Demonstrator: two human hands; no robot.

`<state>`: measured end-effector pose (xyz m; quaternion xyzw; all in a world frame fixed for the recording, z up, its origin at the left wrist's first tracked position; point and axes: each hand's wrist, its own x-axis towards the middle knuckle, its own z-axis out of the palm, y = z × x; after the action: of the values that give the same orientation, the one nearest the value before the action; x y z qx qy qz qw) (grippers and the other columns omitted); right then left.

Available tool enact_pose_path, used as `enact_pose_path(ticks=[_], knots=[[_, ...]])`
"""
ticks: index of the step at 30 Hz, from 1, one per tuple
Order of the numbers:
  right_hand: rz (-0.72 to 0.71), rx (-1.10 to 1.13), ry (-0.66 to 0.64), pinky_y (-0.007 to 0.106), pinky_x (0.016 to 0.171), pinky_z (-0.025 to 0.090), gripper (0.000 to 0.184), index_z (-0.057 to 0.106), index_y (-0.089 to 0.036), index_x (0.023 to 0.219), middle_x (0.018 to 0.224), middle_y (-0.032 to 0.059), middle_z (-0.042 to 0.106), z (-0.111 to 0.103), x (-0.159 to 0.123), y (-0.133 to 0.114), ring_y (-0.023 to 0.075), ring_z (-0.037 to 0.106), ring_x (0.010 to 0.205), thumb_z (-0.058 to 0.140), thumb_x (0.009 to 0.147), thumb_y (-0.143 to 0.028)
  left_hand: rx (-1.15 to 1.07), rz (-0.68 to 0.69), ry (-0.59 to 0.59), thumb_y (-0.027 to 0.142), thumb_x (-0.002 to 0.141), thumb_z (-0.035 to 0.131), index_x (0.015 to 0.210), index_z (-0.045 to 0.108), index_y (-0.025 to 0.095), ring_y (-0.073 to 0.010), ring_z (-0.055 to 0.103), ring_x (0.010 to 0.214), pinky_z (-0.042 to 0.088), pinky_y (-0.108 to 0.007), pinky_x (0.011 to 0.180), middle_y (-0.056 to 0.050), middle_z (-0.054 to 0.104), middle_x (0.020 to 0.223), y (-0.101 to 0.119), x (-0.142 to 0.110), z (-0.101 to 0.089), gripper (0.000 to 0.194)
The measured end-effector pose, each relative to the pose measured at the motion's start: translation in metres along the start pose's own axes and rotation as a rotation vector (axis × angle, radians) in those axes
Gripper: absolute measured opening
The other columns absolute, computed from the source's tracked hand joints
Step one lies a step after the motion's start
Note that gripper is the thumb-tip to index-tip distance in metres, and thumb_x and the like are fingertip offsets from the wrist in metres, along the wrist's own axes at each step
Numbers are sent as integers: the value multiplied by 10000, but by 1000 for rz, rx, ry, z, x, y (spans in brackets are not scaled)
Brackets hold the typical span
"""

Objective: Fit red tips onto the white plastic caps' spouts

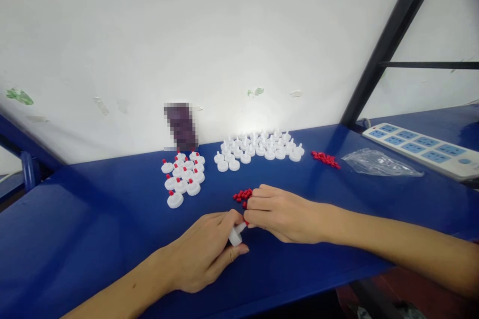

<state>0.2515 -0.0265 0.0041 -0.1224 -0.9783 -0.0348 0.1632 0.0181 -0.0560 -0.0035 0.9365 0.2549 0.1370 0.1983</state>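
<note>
My left hand [209,251] is closed around a white nozzle cap [235,236], which lies tilted with its spout toward the right. At the spout's end, the fingers of my right hand [279,212] pinch a small red tip cap [246,224], mostly hidden by the fingertips. Just beyond my right fingers lies a small pile of loose red tip caps [242,194]. White nozzle caps with red tips [180,186] stand in a group at the left. Farther back, a larger group of white nozzle caps without red tips [258,148] stands upright.
More red tip caps [326,159] lie at the right, beside a clear plastic bag [379,163]. A white power strip [422,149] rests behind the bag. A blurred-out dark object [182,126] leans on the wall. The blue table [123,219] meets a dark metal post [374,60].
</note>
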Motion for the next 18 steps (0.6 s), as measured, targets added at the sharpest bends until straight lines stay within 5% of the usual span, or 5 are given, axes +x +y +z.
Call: enact_pose_path(ticks=[18], knots=[[150,312,-102,313,793,417,246,528,-165,833,804,34,558,-8,5,-8,160,419,749,365,1017,-159,39,-24,-31,278,999,396,1002,397,207,-196,532,740,457,-331,698,-41,575,900,5,0,0,71]])
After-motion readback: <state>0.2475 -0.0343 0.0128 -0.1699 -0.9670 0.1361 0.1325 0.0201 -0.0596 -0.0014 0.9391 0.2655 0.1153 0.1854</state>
